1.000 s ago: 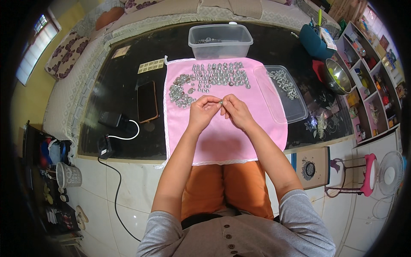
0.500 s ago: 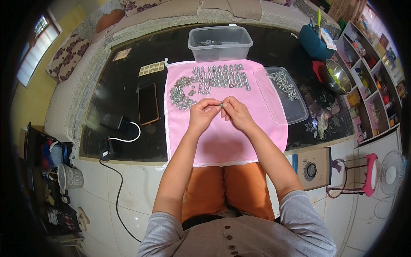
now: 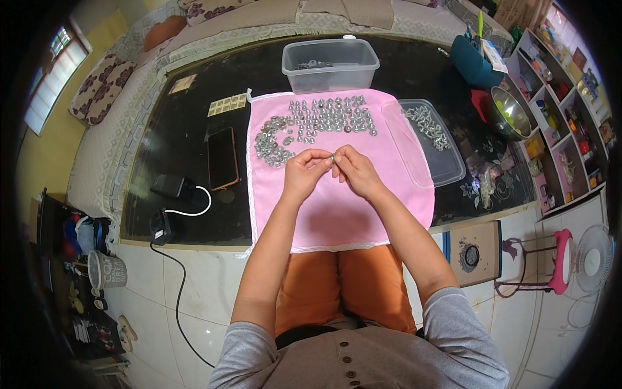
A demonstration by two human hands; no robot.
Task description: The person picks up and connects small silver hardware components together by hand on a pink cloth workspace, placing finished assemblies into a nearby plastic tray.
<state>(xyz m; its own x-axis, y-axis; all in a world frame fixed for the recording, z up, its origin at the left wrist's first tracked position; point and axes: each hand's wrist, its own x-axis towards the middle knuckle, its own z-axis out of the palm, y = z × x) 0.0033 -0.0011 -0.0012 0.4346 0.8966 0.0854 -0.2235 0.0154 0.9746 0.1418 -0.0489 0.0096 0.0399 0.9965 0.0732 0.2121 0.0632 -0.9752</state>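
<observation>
My left hand and my right hand meet over the pink cloth, fingertips pinched together. Between them is a small metal fastener, mostly covered by the fingers. Just beyond stand rows of silvery screws, heads down or up I cannot tell, seemingly with washers on them. A loose heap of round metal washers curves along the cloth's left part. To the right, a pile of loose screws lies on a clear plastic lid that overlaps the cloth.
A clear plastic tub with dark pieces in it stands behind the cloth. A phone and a black adapter with a white cable lie to the left on the dark table. A metal bowl and teal holder stand at the right.
Both hands stay pinched together in nearly the same place, with the fastener between their fingertips turned slightly. The whole view has shifted a little.
</observation>
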